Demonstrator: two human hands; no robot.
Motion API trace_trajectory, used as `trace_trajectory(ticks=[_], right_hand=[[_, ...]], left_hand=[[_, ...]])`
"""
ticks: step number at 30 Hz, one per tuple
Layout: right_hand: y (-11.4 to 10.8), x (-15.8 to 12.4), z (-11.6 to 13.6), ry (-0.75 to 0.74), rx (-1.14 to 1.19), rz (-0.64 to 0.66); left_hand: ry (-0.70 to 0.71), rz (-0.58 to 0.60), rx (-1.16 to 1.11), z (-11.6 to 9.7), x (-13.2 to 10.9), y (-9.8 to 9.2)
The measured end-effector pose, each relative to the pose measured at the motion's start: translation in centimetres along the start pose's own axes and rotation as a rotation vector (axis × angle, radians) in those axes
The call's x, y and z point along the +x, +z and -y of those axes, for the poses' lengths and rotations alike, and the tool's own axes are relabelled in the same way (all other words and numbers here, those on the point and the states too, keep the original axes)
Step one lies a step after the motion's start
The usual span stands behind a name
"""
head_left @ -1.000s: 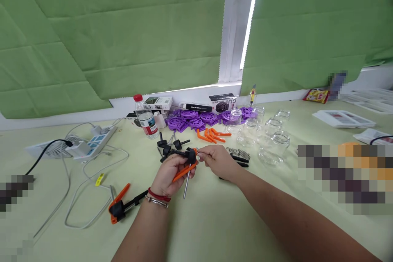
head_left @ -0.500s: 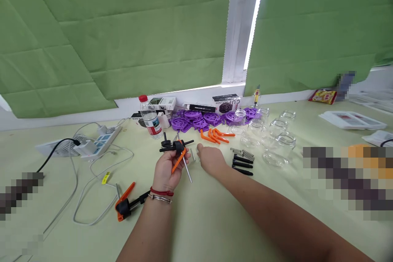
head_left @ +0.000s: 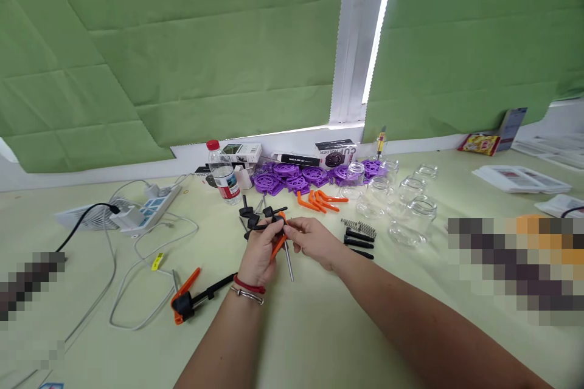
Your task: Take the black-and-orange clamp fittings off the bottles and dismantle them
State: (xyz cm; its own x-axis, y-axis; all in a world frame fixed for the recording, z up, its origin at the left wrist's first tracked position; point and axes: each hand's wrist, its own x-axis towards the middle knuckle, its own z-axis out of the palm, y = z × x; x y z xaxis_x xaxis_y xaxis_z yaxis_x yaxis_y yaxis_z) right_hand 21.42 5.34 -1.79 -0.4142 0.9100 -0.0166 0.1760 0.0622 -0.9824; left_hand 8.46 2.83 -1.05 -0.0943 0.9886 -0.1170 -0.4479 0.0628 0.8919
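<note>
My left hand (head_left: 260,255) is closed around a black plastic fitting with an orange lever (head_left: 278,245) and a thin metal rod (head_left: 289,264) that points down toward me. My right hand (head_left: 314,240) meets it from the right, its thumb and fingers pinched against the fitting. Whatever lies in that pinch is too small to make out. Just behind my left hand several black knob-like pieces with rods (head_left: 247,211) sit on the table. A similar black and orange assembly (head_left: 183,304) lies to the left of my left forearm.
Orange levers (head_left: 319,201), springs (head_left: 358,227) and black tubes (head_left: 359,241) lie beyond my right hand. Purple discs (head_left: 296,176) are heaped behind, beside a water bottle (head_left: 224,173). Clear jars (head_left: 413,219) stand at right. A power strip (head_left: 152,209) with cables is at left.
My right hand has come back from small metal pins on the table and moved left to the fitting. My left hand has shifted slightly right, toward it.
</note>
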Motion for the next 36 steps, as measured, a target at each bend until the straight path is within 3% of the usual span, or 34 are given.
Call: trace_trajectory(ticks=[5,10,13,16,18,21,23,25,27,31,36], right_hand=[[0.3,-0.8,-0.2,0.063,0.370,0.011],[-0.2,-1.2,0.4,0.104,0.439,0.018],[-0.8,-1.5,1.0,0.131,0.438,0.095],[-1.9,-1.3,1.4,0.138,0.448,0.124],[-3.2,-0.5,1.4,0.116,0.385,0.048],[-6.0,1.5,1.0,0.040,0.028,-0.230],[-7.9,3.0,0.5,0.010,-0.385,-0.429],[-9.3,4.4,-0.3,0.014,-0.783,-0.485],[-10.0,5.3,-1.3,0.045,-1.016,-0.456],[-9.8,6.1,-3.1,0.084,-1.071,-0.409],[-9.5,6.3,-3.6,0.065,-1.046,-0.380]], left_hand=[[0.065,-0.001,-0.011,0.5,-0.1,0.5],[0.088,-0.006,-0.091,0.2,0.1,0.0],[0.170,-0.059,-0.191,-0.4,0.7,-0.6],[0.299,-0.269,-0.288,-1.7,1.4,-1.7],[0.455,-0.457,-0.242,-2.6,1.7,-2.7],[0.741,-0.735,0.133,-3.2,2.1,-4.5],[0.810,-0.888,0.489,-2.9,2.5,-5.8],[0.721,-0.922,0.765,-2.3,3.0,-6.8],[0.552,-0.868,0.899,-1.5,3.5,-7.4],[0.260,-0.776,1.001,-0.5,4.0,-7.6],[0.175,-0.730,1.055,0.1,4.0,-7.0]])
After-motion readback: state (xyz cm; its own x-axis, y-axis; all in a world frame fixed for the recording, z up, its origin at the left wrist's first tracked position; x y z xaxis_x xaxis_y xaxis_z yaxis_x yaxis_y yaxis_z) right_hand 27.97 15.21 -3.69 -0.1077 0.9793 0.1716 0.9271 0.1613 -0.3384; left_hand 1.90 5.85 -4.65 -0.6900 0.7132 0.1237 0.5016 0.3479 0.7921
